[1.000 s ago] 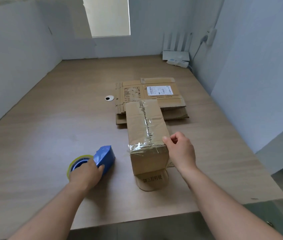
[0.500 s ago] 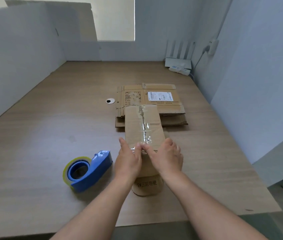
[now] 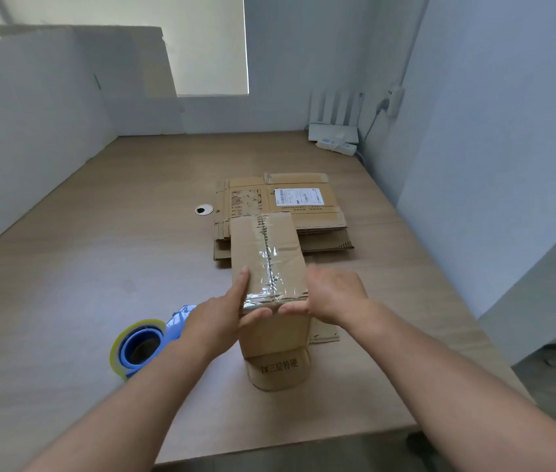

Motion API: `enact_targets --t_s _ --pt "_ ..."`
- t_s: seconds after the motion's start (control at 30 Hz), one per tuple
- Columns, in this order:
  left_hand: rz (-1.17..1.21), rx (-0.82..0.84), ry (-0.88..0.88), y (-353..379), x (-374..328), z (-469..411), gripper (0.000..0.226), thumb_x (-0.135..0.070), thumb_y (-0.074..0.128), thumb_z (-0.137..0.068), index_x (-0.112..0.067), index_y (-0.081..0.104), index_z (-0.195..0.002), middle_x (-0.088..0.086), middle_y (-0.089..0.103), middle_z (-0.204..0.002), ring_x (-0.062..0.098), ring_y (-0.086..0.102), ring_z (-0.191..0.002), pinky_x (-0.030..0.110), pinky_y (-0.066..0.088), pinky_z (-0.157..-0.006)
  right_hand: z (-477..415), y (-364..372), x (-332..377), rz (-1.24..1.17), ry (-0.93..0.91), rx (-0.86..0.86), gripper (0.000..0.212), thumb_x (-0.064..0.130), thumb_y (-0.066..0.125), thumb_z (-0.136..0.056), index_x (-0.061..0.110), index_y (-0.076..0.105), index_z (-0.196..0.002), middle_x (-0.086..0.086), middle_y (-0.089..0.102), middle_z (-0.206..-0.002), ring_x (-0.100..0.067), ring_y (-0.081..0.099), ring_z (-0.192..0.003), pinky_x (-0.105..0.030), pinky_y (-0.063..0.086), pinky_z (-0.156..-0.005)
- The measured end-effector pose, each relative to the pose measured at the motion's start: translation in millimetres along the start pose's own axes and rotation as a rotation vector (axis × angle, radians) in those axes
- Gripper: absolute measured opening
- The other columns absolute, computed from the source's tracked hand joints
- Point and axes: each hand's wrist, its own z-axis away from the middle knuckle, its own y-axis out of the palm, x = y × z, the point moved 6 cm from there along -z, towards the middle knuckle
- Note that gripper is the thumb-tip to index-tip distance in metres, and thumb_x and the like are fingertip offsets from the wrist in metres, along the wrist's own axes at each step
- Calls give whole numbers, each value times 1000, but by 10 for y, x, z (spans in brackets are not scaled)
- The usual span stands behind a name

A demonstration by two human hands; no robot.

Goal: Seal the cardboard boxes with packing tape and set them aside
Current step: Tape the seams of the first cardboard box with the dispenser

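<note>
A narrow cardboard box [image 3: 266, 240] stands on the wooden table [image 3: 99, 267], with clear tape running along its top seam and over the near edge. My left hand [image 3: 215, 321] lies against the box's left side, its index finger straight along the top edge and its thumb pressing the tape end on the front face. On the right side my right hand [image 3: 334, 294] lies flat, its thumb also pressing the front face. A blue tape dispenser [image 3: 140, 345] with a yellowish roll rests on the table just left of my left hand, untouched.
Several flattened cardboard boxes [image 3: 303, 199] are stacked right behind the standing box. A cable hole [image 3: 204, 209] is in the table to their left. A white router [image 3: 334, 131] sits in the far right corner. White partitions wall the table on the left, back and right.
My left hand let go of the tape dispenser and came to the box. Both hands slid from the top seam to the near end, thumbs now on the front face.
</note>
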Motion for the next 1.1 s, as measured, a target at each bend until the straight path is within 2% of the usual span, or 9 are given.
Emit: enact_targets --t_s 0.1,0.33,0.47,0.53,0.6,0.73,0.9,1.0,1.1 --pt "-246 -22 81 -55 -23 -55 80 -64 35 -92 -30 -5 -153 6 60 -126 27 58 -107 31 40 -76 -11 10 -43 -1 -132 23 67 66 57 -81 11 48 -119 -9 61 -119 -29 56 -110 -34 34 -72" --pt "-162 241 161 -108 142 -97 82 -51 43 -96 -39 -20 -147 14 55 -129 28 54 -112 29 40 -93 -26 82 -152 -40 -253 227 38 43 54 -94 14 49 -119 -9 59 -120 -27 54 -106 -30 35 -74" --pt "-113 368 161 -200 240 -97 93 -55 50 -82 -53 -20 -141 6 44 -146 21 53 -115 28 37 -102 -67 29 -313 -41 -228 257 60 21 61 -88 24 35 -142 -4 54 -133 -24 52 -118 -36 46 -93" --pt "-168 364 173 -268 290 -113 90 -52 52 -83 -55 -16 -142 4 48 -142 20 53 -111 28 39 -99 -63 -88 -339 -94 -252 191 78 22 65 -86 33 21 -149 0 51 -138 -22 51 -121 -39 45 -98" --pt "-278 305 222 -307 292 -150 89 -52 55 -88 -55 -16 -141 4 58 -130 20 55 -105 29 42 -93 -57 -130 -279 -60 -320 178 78 29 67 -86 38 21 -148 5 47 -141 -20 48 -124 -37 43 -101" --pt "-341 264 228 -253 277 -192 93 -61 56 -85 -49 -14 -146 4 63 -118 21 58 -106 31 45 -91 -69 -73 -158 37 -473 126 47 40 65 -87 30 44 -128 2 59 -119 -21 55 -109 -38 47 -88" --pt "-316 87 225 -83 139 -129 87 -63 44 -89 -37 -12 -150 6 61 -122 25 57 -106 31 46 -87 -30 6 -160 118 -558 -65 55 39 66 -85 11 48 -129 -8 61 -111 -27 57 -101 -38 50 -81" --pt "-271 29 195 -27 146 -146 82 -63 42 -90 -37 -8 -150 -1 61 -127 21 59 -106 31 48 -85 9 76 -136 37 -621 -260 61 26 89 -56 0 63 -105 -12 63 -79 -30 62 -69 -33 54 -56" --pt "-132 -8 139 -50 204 -166 82 -66 53 -82 -43 10 -148 -8 59 -131 15 56 -117 30 46 -87 -10 100 -139 -23 -659 -369 60 22 92 -45 1 64 -93 -9 59 -70 -27 58 -58 -30 51 -45"
